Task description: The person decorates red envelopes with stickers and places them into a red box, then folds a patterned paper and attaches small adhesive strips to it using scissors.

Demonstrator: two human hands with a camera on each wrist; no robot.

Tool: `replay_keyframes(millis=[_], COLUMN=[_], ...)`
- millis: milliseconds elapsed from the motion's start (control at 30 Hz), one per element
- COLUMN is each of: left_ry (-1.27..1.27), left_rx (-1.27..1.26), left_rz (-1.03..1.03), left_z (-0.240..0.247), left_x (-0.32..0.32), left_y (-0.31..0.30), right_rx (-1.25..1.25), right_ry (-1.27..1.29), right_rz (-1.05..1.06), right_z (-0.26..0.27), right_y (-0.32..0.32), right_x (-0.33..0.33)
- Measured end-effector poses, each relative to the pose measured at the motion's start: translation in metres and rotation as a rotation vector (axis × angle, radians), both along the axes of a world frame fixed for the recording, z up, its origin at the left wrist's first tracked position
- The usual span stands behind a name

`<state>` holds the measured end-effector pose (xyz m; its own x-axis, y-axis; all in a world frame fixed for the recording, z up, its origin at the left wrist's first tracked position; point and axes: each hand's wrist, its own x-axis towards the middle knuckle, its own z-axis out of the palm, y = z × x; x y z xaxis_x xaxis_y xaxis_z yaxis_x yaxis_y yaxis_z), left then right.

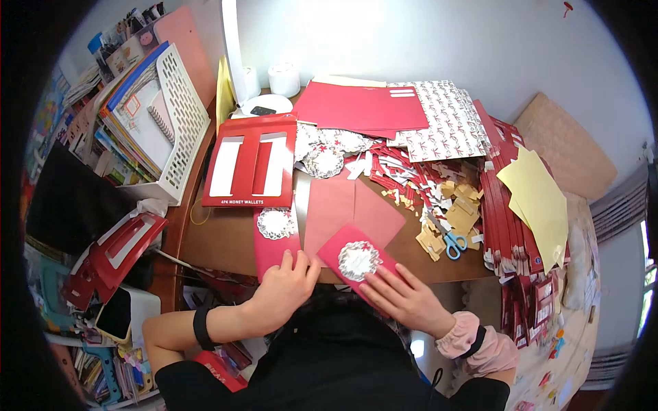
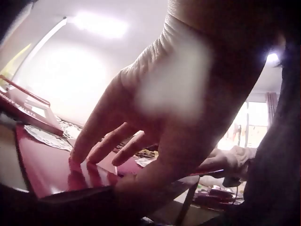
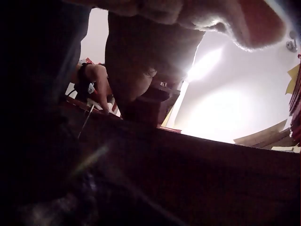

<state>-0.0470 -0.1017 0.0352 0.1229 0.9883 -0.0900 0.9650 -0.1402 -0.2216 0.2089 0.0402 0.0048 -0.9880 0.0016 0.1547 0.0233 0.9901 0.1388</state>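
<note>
My right hand (image 1: pixel 408 298) holds a red money wallet (image 1: pixel 330 252) with a round white-and-silver lacy label, tilted at the desk's front edge. Its fingers lie across the top face; the thumb is hidden below. At the left, my left hand (image 1: pixel 284 288) touches the lower end of a second red wallet (image 1: pixel 269 255), which bears a similar round label (image 1: pixel 276 224). In the left wrist view its fingertips (image 2: pixel 77 157) rest on the glossy red surface, thumb near the edge. Flat pinkish-red sheets (image 1: pixel 332 205) lie between and behind the hands. The right wrist view is mostly dark.
A red "6PK MONEY WALLETS" packet (image 1: pixel 257 161) lies behind the left wallet. Blue-handled scissors (image 1: pixel 454 245) sit among gold and red scraps (image 1: pixel 466 209) at right. Stacked red packets (image 1: pixel 504 212) with yellow sheets (image 1: pixel 538 205) stand farther right. A white file holder (image 1: pixel 181 123) stands left.
</note>
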Motion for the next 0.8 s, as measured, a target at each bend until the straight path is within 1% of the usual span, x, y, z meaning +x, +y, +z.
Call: replay_keyframes(millis=[33,100,167,200,233,267,300,367,400,433,500,567,600,633,700,733,800], left_ry=[0.012,-0.005,0.065,0.064,0.061,0.059,0.059,0.028,0.026,-0.023,-0.132,-0.275,-0.357,-0.463,-0.726,-0.726,-1.035], left_rx=[0.032,0.054,0.282,0.283,0.353,0.424,0.423,0.557,0.557,0.595,0.666,0.758,0.796,0.823,0.811,0.808,0.765], left_rz=[-0.030,-0.056,-0.129,-0.133,-0.166,-0.199,-0.205,-0.274,-0.283,-0.289,-0.290,-0.307,-0.296,-0.270,-0.199,-0.207,-0.058], left_z=[-0.001,-0.001,-0.007,-0.002,0.005,0.014,0.022,0.039,0.047,0.056,0.069,0.079,0.084,0.083,0.081,0.073,0.054], left_x=[0.002,0.005,0.009,0.012,0.014,0.016,0.016,0.015,0.013,0.010,0.003,-0.007,-0.011,-0.015,-0.020,-0.021,-0.024], left_y=[0.001,0.004,0.008,0.011,0.015,0.019,0.022,0.030,0.034,0.038,0.045,0.055,0.058,0.062,0.071,0.076,0.086], right_rx=[-0.001,0.052,0.034,0.013,-0.010,-0.023,-0.024,-0.061,-0.073,-0.073,-0.154,-0.157,-0.227,-0.297,-0.341,-0.386,-0.425], right_ry=[-0.001,-0.036,-0.013,0.008,0.029,0.068,0.069,0.179,0.232,0.233,0.347,0.396,0.469,0.543,0.601,0.653,0.669], right_rz=[0.000,-0.095,-0.123,-0.167,-0.211,-0.232,-0.238,-0.317,-0.320,-0.329,-0.367,-0.378,-0.399,-0.418,-0.460,-0.492,-0.519], right_z=[0.000,0.002,0.005,0.007,0.010,0.013,0.014,0.017,0.023,0.022,0.021,0.024,0.025,0.026,0.031,0.033,0.035], right_y=[0.004,0.014,0.021,0.023,0.025,0.026,0.027,0.027,0.027,0.026,0.024,0.023,0.022,0.021,0.019,0.017,0.011], right_x=[0.003,0.009,0.015,0.018,0.020,0.021,0.022,0.025,0.023,0.023,0.025,0.024,0.024,0.024,0.025,0.024,0.021])
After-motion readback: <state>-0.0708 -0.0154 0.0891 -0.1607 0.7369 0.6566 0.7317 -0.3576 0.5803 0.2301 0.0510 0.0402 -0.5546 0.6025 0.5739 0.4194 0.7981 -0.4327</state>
